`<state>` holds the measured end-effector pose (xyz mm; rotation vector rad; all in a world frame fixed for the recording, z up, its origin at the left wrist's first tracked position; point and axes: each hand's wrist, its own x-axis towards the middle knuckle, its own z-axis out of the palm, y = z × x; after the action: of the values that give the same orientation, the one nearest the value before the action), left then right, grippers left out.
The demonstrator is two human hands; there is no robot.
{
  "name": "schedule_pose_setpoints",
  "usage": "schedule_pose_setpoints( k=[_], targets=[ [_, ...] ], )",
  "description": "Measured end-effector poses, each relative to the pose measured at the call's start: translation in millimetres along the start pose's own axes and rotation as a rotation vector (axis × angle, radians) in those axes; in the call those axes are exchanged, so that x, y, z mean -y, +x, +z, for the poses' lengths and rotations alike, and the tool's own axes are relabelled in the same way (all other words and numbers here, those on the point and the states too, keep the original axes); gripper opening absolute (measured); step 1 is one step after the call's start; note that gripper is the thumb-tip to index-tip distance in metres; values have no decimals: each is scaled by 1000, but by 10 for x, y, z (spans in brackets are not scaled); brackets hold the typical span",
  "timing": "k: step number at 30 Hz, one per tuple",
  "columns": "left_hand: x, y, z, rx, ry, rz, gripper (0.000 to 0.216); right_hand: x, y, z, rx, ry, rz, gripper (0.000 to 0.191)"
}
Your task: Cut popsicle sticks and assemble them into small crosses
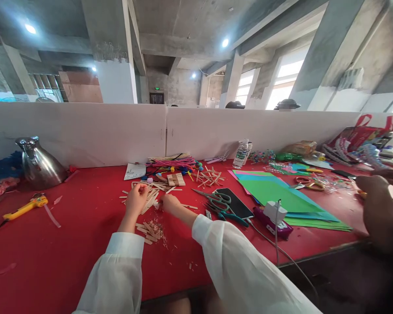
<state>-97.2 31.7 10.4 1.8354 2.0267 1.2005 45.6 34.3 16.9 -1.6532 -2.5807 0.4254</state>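
Note:
My left hand (137, 197) is over a pile of wooden craft sticks (150, 199), its fingers curled together. What it pinches, if anything, is too small to make out. To its right, my right hand (170, 204) is low at the pile's edge with bent fingers, partly hidden by the hand itself. A small whitish bit (156, 204) lies between the two hands. Closer to me are more cut sticks (149, 231) and a scatter of wood shavings (159, 229). Just beyond the hands sits a small square piece made of sticks (176, 179).
Right of my hands lie scissors (218, 198), teal-handled pliers (234, 217), a black phone (237, 203), a purple power strip (275, 224) and coloured paper (281, 192). A yellow glue gun (26, 207) and steel jug (39, 163) stand left. Another person's hand (376, 209) is far right.

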Motion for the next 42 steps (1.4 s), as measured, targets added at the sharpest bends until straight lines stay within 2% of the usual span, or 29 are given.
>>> schedule_pose_setpoints(
  k=[4,6,10,12,17,21,27,33,39,42],
  targets=[
    [95,41,-84,110,107,-42,18,137,-95,149,79,-10,-137,20],
    [152,49,-95,194,163,-72,13,218,-211,193,111,-8,-203,24],
    [230,45,-41,307,276,-130,8,225,-283,101,133,48,-305,31],
    [236,33,10,320,327,-139,13,141,-194,-6,63,84,-266,31],
    [213,-14,141,317,417,-84,48,-143,113,-234,-64,74,-127,31],
    [234,-4,200,308,444,-81,32,-332,99,-325,-90,85,-114,29],
    [226,50,210,272,466,-107,21,-669,-257,-379,-133,115,-91,25],
    [122,47,155,271,493,-141,22,-985,-344,-194,-136,93,21,24],
    [111,49,113,306,505,-156,17,-1092,-251,-68,-56,32,104,16],
    [113,41,101,309,512,-162,15,-1112,-253,-52,-77,16,95,20]
  ],
)
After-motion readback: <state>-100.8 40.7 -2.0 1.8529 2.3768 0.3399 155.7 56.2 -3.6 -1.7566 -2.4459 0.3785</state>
